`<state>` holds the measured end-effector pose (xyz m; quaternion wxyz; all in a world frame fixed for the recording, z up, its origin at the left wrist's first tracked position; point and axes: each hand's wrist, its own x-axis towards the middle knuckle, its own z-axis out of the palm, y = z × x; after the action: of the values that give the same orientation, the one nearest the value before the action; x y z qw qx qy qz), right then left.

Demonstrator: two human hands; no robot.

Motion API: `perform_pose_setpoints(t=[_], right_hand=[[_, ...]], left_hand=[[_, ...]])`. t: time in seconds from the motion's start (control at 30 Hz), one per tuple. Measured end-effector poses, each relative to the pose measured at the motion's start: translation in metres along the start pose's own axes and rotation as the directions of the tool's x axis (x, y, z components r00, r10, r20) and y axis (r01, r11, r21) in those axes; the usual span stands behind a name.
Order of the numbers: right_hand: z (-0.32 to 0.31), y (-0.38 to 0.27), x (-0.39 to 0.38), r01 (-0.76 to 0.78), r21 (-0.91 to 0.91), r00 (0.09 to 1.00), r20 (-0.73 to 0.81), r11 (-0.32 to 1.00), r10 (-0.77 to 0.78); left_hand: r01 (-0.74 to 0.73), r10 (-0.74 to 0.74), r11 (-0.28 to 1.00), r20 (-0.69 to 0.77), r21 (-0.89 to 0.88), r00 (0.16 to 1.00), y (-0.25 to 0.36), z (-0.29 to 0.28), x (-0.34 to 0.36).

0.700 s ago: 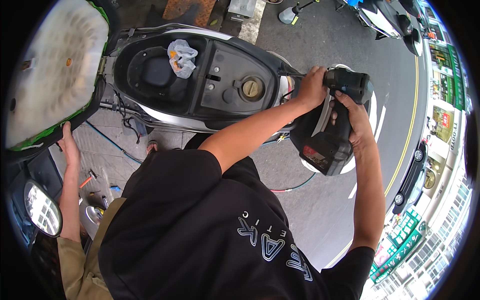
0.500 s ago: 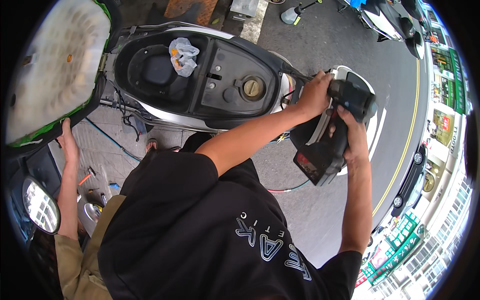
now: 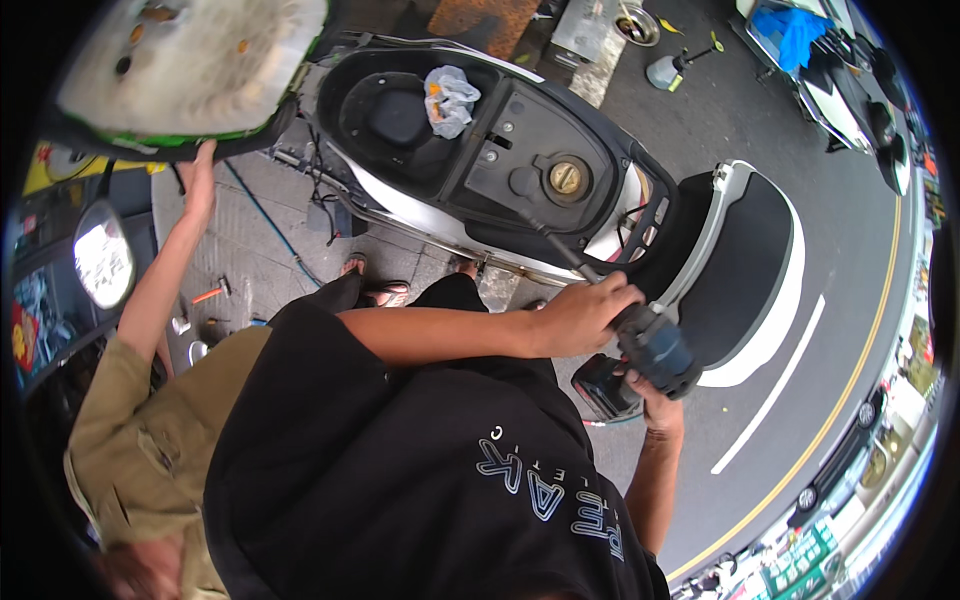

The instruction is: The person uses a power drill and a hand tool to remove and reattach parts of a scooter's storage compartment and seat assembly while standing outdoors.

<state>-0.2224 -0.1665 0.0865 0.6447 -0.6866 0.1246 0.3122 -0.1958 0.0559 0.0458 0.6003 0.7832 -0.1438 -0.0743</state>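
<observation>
A dark cordless driver (image 3: 660, 352) with a battery at its grip's foot is in both my hands. Its long thin shaft (image 3: 555, 238) points up-left over the near side of an open scooter seat compartment (image 3: 400, 165). My left hand (image 3: 582, 318) is closed at the driver's nose, where the shaft starts. My right hand (image 3: 658, 402) wraps the grip from below; part of it is hidden behind the tool. In the compartment lie a crumpled clear plastic bag (image 3: 452, 105) and, farther right, a brass-coloured cap (image 3: 567, 179). The shaft's tip is blurred, so contact cannot be told.
At the left, a person in a tan shirt (image 3: 170, 410) has a hand (image 3: 203, 180) on a large pale panel (image 3: 200, 75) with a green-black rim. A white-edged rear box (image 3: 745, 270) stands right of the driver. A hammer (image 3: 212, 291) and a spray bottle (image 3: 668, 70) rest on the ground.
The driver has come down, nearer to my body, and turned so its long shaft shows over the scooter. Both hands moved with it. The whole view has shifted, and the pale panel appears farther right.
</observation>
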Motion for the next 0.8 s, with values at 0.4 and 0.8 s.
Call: perform_pose_setpoints(t=[0.4,0.8], right_hand=[[-0.089,0.205,0.011,-0.131,0.088,0.958,0.268,0.987,0.103],[-0.229,0.479,0.11,-0.367,0.193,0.929,0.029,0.91,0.368]], left_hand=[[0.307,-0.31,0.92,-0.026,0.244,0.95,-0.005,0.115,-0.08],[0.765,-0.816,0.562,-0.362,-0.314,0.45,-0.1,0.097,-0.065]])
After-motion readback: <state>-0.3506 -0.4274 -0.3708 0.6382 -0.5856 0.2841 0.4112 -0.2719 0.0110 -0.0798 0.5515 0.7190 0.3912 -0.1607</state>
